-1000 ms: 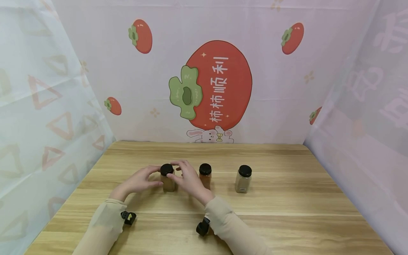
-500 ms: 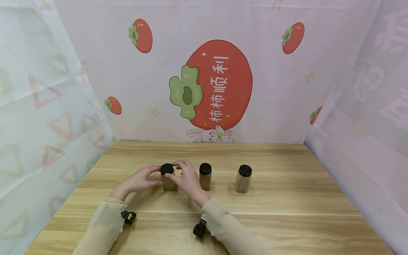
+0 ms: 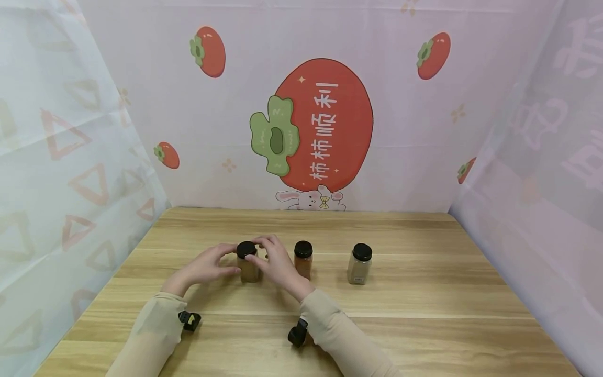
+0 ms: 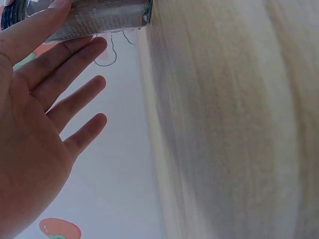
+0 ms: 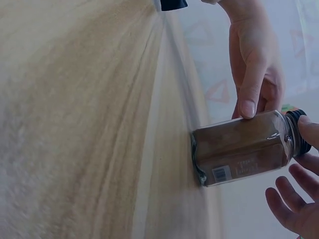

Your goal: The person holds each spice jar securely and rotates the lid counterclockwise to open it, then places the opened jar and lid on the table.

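Note:
A clear spice jar [image 3: 248, 271] of brown powder stands upright on the table at left of centre. My left hand [image 3: 205, 265] holds its body from the left side; in the right wrist view the thumb presses the glass [image 5: 239, 147]. The black lid [image 3: 246, 249] is pinched between the thumb and fingers of my right hand [image 3: 279, 263]. Seen from the left wrist, the lower fingers of the left hand [image 4: 40, 114] spread apart below the jar [image 4: 104, 20]. The lid sits on the jar's neck.
Just right of my right hand stands a jar of reddish-orange powder [image 3: 303, 262] with a black lid. Farther right is a jar of pale powder [image 3: 359, 267]. Printed cloth [image 3: 405, 157] hangs behind and on both sides of the wooden table [image 3: 424, 303].
My right wrist and forearm have swung slightly left and then partly back, with the fingers staying at the lid. The left hand and the jars stay in place.

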The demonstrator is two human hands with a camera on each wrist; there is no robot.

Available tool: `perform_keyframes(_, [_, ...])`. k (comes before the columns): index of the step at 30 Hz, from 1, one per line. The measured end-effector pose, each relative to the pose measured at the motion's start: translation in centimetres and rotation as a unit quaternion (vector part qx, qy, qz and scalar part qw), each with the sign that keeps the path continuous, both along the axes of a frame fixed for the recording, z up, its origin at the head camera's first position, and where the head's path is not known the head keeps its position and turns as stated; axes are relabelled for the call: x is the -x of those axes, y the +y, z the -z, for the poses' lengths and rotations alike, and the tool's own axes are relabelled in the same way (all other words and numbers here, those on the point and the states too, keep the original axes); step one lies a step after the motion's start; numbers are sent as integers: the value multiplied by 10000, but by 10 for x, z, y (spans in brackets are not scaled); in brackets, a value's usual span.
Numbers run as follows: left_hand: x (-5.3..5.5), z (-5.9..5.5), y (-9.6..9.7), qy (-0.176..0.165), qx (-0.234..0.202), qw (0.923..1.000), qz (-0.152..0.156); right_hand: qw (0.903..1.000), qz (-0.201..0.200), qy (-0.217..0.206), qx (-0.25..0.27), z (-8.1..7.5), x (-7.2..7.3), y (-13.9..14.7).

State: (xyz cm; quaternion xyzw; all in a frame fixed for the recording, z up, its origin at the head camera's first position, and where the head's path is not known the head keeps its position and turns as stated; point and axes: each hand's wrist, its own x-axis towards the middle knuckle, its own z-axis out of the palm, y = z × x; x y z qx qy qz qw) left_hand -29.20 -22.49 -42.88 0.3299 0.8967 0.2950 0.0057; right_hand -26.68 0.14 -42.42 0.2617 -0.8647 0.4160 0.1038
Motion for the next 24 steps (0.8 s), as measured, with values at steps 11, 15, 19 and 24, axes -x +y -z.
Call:
perform_keyframes(11, [1, 1, 0, 43, 88, 9999, -36, 9979, -394, -105, -497, -2, 7, 4])
perform_keyframes(15, [2, 0, 0, 34, 120, 9999, -35, 9973, -508, -154, -506, -1, 8, 6])
perform_keyframes(19, [2, 0, 0, 15, 99, 9999, -41, 9966, -599, -167, -535, -2, 8, 7])
perform_keyframes(24, [2, 1, -1, 55, 105, 9999, -24, 9962, -624, -66, -608, -2, 8, 7])
